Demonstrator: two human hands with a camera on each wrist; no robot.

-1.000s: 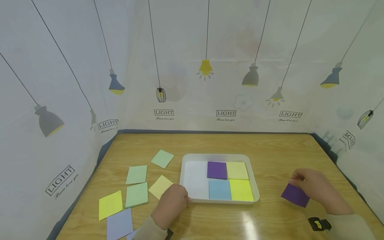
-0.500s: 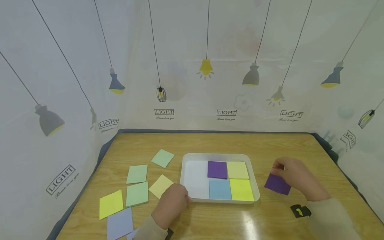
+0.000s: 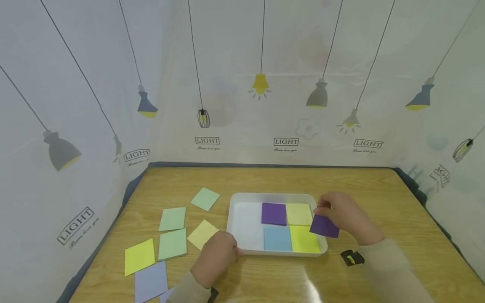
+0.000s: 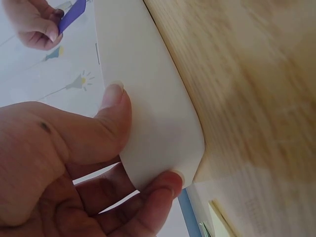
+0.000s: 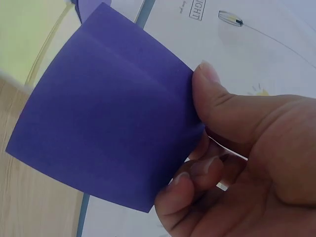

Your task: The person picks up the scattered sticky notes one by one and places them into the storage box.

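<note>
"Head view first: what can you read on the wall (image 3: 235,33)?"

"The boxed word LIGHT (image 3: 286,142), printed several times. A line of small script runs under it, too blurred for me to make out. Pendant lamps (image 3: 260,85) are printed higher up."

"And from the right wrist?"

"Boxed letters (image 5: 196,9), turned sideways and cut by the top edge. I get IGHT."

"What is the right hand (image 3: 345,216) doing?"

"Its thumb and fingers are clamped on the edge of a purple square (image 3: 324,227). That square is held at the right end of the white tray (image 3: 245,227), overlapping its rim from above; I can't tell whether they touch."

"The left hand (image 3: 217,254)?"

"Thumb and fingers grip the tray's near left corner. The tray sits on the wooden worktop (image 3: 273,277)."

"What's lying in it?"

"Four squares toward the right: a second purple one (image 3: 274,213) beside a pale yellow one (image 3: 298,214) in the far row, then a blue one (image 3: 278,238) and a bright yellow one (image 3: 305,239) nearer."

"And left of the tray?"

"Three green squares (image 3: 172,244), another pale yellow (image 3: 202,234), another bright yellow (image 3: 139,257), and lilac squares (image 3: 150,281) at the bottom edge."
</note>
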